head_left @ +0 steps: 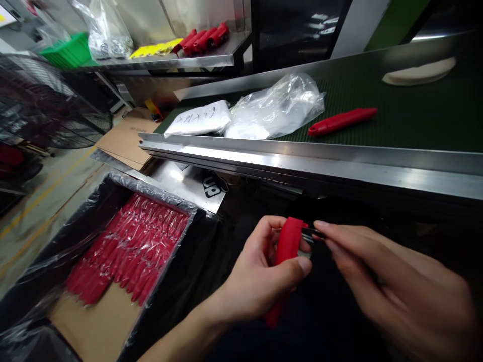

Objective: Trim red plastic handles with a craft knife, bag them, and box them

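Observation:
My left hand is wrapped round a red plastic handle-like part, held tilted in front of me below the conveyor edge. Between the thumb and fingers of my right hand is a small dark, thin tool, perhaps a blade or tweezers. Its tip meets the upper end of the red part. My right hand's lower fingers are blurred. A similar red part lies alone on the green conveyor belt.
A lined crate at lower left holds rows of bagged red parts on cardboard. Clear plastic bags and a white packet lie on the belt, with a pale curved piece farther right. More red parts sit on the shelf. A fan stands left.

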Demonstrator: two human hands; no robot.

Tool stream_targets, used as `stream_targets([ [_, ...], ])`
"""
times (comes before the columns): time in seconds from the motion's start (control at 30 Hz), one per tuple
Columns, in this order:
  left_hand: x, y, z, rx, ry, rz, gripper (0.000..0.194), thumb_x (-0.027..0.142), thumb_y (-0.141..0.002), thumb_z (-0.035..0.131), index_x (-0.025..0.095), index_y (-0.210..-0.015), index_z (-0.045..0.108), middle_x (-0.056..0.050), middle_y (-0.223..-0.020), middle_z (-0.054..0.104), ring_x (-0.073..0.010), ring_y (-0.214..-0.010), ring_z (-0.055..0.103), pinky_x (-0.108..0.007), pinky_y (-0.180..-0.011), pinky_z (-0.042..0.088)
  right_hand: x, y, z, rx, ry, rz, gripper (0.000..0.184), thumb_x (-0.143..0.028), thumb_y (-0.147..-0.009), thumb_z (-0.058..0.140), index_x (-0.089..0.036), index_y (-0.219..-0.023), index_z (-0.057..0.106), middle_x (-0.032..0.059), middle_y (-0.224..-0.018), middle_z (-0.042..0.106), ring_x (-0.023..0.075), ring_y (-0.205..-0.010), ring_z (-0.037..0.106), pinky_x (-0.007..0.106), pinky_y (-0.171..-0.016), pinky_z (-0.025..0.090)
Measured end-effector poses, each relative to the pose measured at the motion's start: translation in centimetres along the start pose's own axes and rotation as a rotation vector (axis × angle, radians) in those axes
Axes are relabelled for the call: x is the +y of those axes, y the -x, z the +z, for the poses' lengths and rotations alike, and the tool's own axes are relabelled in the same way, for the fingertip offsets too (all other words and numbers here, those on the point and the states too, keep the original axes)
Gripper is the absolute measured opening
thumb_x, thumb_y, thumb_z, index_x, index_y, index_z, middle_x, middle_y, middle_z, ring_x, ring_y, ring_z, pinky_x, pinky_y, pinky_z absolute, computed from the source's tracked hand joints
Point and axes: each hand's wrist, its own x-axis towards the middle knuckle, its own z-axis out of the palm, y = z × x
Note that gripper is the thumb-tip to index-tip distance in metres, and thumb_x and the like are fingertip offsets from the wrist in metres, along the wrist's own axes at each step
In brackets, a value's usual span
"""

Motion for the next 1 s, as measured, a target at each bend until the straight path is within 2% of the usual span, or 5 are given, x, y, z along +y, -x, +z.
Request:
stream_targets([
  [0.27,0.14,0.16,-0.37,-0.023,-0.047,-0.005,0.037,0.030,-0.080,0.080,0.020,-0.104,0.053,0.000,-0.099,0.060,-0.0034,-0.062,0.051,-0.018,-0.055,0.042,0.26,-0.38,-0.14,-0.014,0.031,-0.081,0.045,0.001,-0.087,0.059,-0.012,-0.130,0.060,0.0051,-0.120,0.064,0.0129,-0.109,0.062,0.024,-0.105,0.045],
  [0.43,0.28,0.46,-0.38,-0.089,-0.063,-0.024,0.033,0.031,-0.082,0.078,0.019,-0.101,0.054,0.000,-0.099,0.060,-0.0033,-0.065,0.049,-0.017,-0.057,0.041,0.70,-0.50,-0.06,0.042,0.062,0.017,0.044,-0.003,-0.089,0.060,-0.018,-0.131,0.061,0.0022,-0.119,0.066,0.0126,-0.103,0.065,0.024,-0.097,0.050],
  [0.6,0.27,0.17,-0.32,-0.052,-0.049,-0.027,0.034,0.030,-0.081,0.079,0.019,-0.100,0.054,0.001,-0.100,0.061,-0.0026,-0.062,0.051,-0.016,-0.055,0.042,0.29,-0.18,-0.04,0.047,0.013,0.090,0.039,-0.007,-0.091,0.059,-0.023,-0.126,0.063,0.0006,-0.120,0.065,0.0145,-0.104,0.064,0.028,-0.098,0.048],
  [0.83,0.01,-0.19,-0.59,-0.036,0.031,-0.019,0.030,0.026,-0.085,0.074,0.021,-0.104,0.051,0.001,-0.100,0.059,-0.0032,-0.061,0.052,-0.016,-0.053,0.046,0.17,0.07,0.12,0.016,0.042,-0.005,0.044,-0.005,-0.088,0.060,-0.017,-0.130,0.062,0.0081,-0.119,0.062,0.0210,-0.104,0.061,0.036,-0.087,0.048],
  [1.0,0.06,-0.31,-0.54,-0.018,0.049,-0.019,0.031,0.025,-0.085,0.074,0.022,-0.106,0.052,0.000,-0.100,0.059,-0.0043,-0.062,0.053,-0.017,-0.054,0.047,0.17,0.30,0.38,0.014,0.058,0.021,0.052,0.002,-0.085,0.060,-0.020,-0.132,0.061,0.0090,-0.117,0.062,0.0225,-0.103,0.060,0.041,-0.085,0.046],
])
